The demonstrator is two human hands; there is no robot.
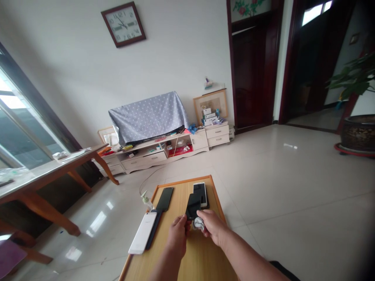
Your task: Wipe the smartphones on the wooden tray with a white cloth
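Above the near part of a small wooden table (193, 253), a black smartphone (193, 206) is tilted with its dark screen facing up. My left hand (178, 233) is closed on its lower left corner. A crumpled pale grey cloth (199, 223) is bunched in my right hand (213, 226), which is closed, its thumb at the phone's lower right corner. Just beyond, a white-framed smartphone (200, 188) lies partly hidden behind the held one. To the left lie a dark smartphone (165, 199) and a white smartphone (143, 233), the latter overlapping a dark blue phone (154, 230).
A pump bottle (147, 200) stands at the table's left edge. Farther off, a low white cabinet (149, 159) holds a cloth-covered object (149, 117) and small items. A long wooden table (79, 156) is at left, a potted plant (359, 132) at right.
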